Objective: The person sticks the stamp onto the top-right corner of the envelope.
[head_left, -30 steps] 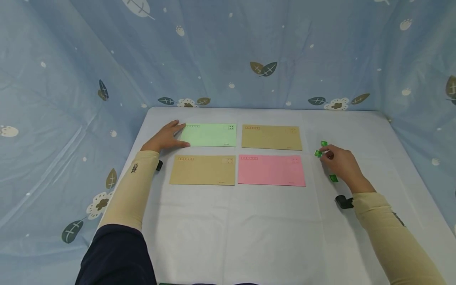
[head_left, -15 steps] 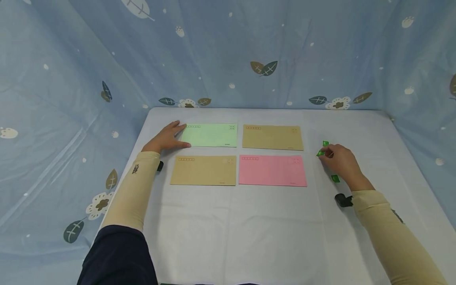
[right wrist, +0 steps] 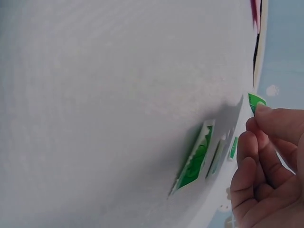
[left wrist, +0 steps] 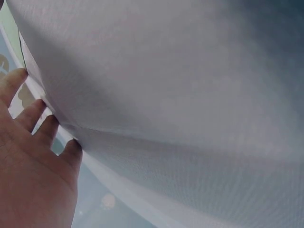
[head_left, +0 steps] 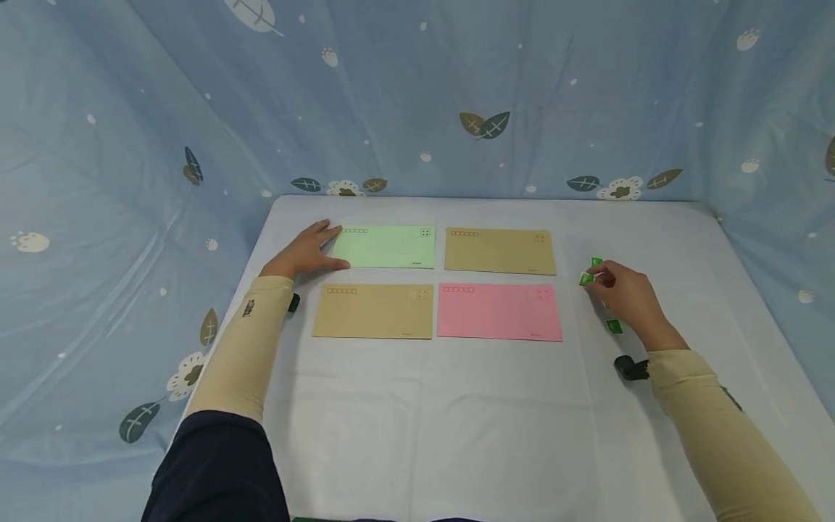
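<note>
My left hand [head_left: 301,254] lies spread at the left edge of a light green envelope [head_left: 385,248], its fingers straight and touching that edge. The left wrist view shows the same hand [left wrist: 35,161] with fingertips against the white cloth and a sliver of the green envelope [left wrist: 10,35]. Between thumb and index finger, my right hand [head_left: 625,299] pinches a small green stamp [head_left: 586,279]. Its other fingers are curled in the right wrist view. Near the hand, one stamp [head_left: 596,262] is just behind it and another stamp [head_left: 614,327] lies in front.
Two tan envelopes lie flat, one at back right [head_left: 500,254] and one at front left [head_left: 372,313]. A pink envelope [head_left: 499,313] is at front right. White cloth covers the table [head_left: 443,435]. Patterned blue curtain [head_left: 391,87] rises behind and at the sides.
My right fingers have lifted the green stamp slightly and shifted its angle; it now shows its face from the pinch. The left hand and envelopes stay in place.
</note>
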Motion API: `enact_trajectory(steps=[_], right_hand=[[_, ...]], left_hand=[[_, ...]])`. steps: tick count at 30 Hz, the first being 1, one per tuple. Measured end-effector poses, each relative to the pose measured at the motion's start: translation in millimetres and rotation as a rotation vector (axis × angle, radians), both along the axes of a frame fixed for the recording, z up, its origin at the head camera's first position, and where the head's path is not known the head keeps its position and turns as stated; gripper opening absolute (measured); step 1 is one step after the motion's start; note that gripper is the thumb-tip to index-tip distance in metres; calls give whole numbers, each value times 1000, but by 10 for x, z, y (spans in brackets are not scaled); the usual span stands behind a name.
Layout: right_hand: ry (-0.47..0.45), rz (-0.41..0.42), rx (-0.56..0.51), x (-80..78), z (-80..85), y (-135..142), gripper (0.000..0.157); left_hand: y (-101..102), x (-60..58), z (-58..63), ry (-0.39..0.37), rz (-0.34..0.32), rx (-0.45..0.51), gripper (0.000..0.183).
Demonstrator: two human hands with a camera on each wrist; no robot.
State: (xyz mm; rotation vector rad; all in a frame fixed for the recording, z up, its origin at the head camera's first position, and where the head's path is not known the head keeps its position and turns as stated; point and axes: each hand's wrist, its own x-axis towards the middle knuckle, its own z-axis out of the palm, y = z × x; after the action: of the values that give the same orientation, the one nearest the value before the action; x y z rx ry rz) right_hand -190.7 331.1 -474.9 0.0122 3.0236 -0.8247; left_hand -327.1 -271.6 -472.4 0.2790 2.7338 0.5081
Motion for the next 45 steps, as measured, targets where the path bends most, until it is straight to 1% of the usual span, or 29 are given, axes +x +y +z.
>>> enact_trajectory(steps=[9, 13, 16, 21, 27, 31, 38, 45], right_hand=[[26, 0, -68, -32, 26, 31, 28], [2, -21, -100, -50, 61, 15, 29], [-31, -41, -126, -59, 96, -9, 32], [-60, -53, -152, -74, 123, -31, 34], [-84, -80, -170, -110, 122, -41, 36], [-75, -68, -183, -125, 148, -54, 37], [-72, -45, -201, -137, 191, -83, 39], [-76, -40, -195, -175, 207, -142, 39]], left_hand=[[-19, -1, 6, -3, 4, -1, 107], [-25, -1, 7, 2, 3, 4, 107], [-11, 19, 30, 1, 1, 7, 106], [20, 45, 58, -1, 6, 11, 105], [21, 23, 30, 3, 10, 20, 105], [11, 6, 13, 9, 11, 27, 106], [21, 11, 24, 3, 21, 27, 107], [13, 13, 5, 1, 23, 15, 107]])
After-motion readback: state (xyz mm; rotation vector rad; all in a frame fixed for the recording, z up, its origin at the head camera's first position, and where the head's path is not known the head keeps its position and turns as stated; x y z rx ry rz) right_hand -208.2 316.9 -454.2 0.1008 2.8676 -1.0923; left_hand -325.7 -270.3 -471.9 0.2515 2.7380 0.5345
